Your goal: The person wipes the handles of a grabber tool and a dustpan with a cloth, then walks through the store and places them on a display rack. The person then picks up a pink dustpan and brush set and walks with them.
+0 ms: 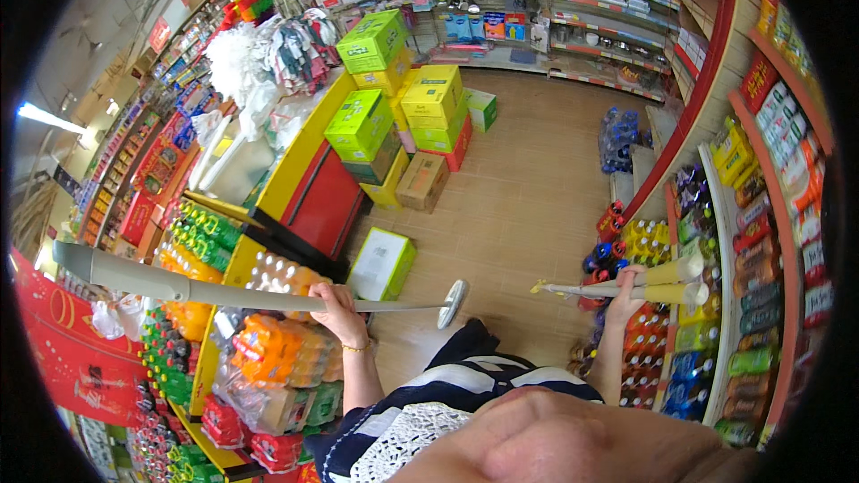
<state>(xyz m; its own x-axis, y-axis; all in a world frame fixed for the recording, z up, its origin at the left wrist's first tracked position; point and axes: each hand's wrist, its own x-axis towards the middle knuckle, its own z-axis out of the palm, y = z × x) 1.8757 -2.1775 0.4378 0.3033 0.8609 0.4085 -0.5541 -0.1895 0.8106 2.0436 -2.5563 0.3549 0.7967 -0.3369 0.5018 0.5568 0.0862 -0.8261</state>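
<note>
My left hand (339,312) is closed around a long pale-grey pole (258,300). The pole's thick jointed end reaches to the far left of the view; at its other end, down by the floor, is a flat oval head (453,304). What kind of tool it is, I cannot tell. My right hand (625,295) grips two pale-yellow poles (674,282) side by side. Their blunt round ends point right, and their thin lower ends run together towards a small yellow tip (537,286). Bottled drinks (647,332) stand on the right, behind and below this hand.
On the left is a yellow-edged counter (295,191) with plastic bags. Stacked cartons (429,107) and a white-topped green box (381,261) rest on the tiled floor (520,168). Wrapped orange bottles (268,349) are at my left. Stocked shelves (755,261) line the right side.
</note>
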